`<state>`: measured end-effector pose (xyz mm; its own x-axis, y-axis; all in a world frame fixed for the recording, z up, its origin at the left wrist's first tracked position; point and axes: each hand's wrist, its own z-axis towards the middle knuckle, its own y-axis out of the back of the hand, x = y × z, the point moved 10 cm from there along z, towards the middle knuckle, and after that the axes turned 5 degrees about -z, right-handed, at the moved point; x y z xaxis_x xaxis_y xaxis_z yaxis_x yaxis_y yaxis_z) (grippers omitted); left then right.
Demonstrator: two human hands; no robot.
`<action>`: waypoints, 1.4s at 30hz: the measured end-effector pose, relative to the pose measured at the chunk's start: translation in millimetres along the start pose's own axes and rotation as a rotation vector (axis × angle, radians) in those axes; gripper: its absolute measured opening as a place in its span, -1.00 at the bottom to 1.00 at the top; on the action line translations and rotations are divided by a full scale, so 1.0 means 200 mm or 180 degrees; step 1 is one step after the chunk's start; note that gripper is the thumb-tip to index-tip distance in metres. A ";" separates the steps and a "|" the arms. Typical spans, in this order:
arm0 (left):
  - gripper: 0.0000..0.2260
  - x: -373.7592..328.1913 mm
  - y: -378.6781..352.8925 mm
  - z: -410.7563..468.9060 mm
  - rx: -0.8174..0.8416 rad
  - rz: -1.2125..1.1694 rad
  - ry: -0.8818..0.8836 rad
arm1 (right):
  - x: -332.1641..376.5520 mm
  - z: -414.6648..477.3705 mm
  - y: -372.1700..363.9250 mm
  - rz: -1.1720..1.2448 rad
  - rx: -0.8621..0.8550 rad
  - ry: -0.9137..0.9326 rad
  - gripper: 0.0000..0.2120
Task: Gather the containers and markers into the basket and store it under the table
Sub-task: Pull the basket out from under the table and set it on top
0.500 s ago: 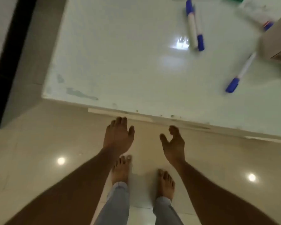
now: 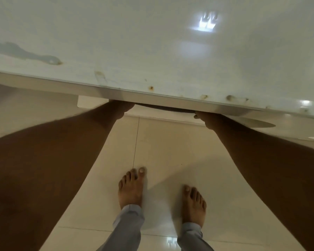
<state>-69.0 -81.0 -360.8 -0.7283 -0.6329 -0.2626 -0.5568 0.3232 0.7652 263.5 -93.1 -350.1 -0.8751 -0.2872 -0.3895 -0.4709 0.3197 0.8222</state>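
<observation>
Both my arms reach forward under the front edge of the white table (image 2: 152, 57). My left hand (image 2: 121, 107) and my right hand (image 2: 207, 118) show only their backs; the fingers are hidden beneath the tabletop. Between the two hands a thin dark curved rim (image 2: 163, 108) peeks out below the table edge; it looks like the basket's rim. Each hand sits at one end of that rim, and my right thumb lies against it. No markers or containers are in view.
The table's front edge (image 2: 170, 97) is chipped with rust spots and runs across the view above my hands. Glossy beige floor tiles (image 2: 163, 145) lie below. My bare feet (image 2: 132, 187) stand close to the table.
I have leaned in and down, so the markers on the table have left the view. Both hands went from hanging free in front of the table edge to under it.
</observation>
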 end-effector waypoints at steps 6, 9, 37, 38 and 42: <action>-0.57 0.01 0.05 0.02 -0.0080 -0.1015 0.0592 | -0.23 -0.01 -0.24 0.2629 0.0867 -0.1166 -0.39; -0.58 0.06 0.09 0.02 -0.0271 -0.1018 0.0499 | -0.41 0.22 0.12 0.3432 0.0740 -0.1554 -0.41; -0.60 -0.09 1.52 -2.08 -0.0026 -0.1572 -0.0313 | -0.67 -1.62 1.55 0.4221 0.0598 -0.1259 -0.84; -0.59 -0.13 1.60 -2.11 -0.0043 -0.1663 -0.0383 | -0.72 -1.62 1.64 0.4240 0.0488 -0.1235 -0.84; -0.57 -0.33 1.93 -2.12 -0.0129 -0.1760 -0.0759 | -0.87 -1.51 2.03 0.4312 0.0205 -0.1080 -0.68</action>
<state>-66.1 -211.4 200.7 -0.4073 -0.5226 -0.7490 -0.8662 -0.0389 0.4982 258.7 -185.9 176.0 -0.6279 0.5015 0.5952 0.7562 0.2125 0.6188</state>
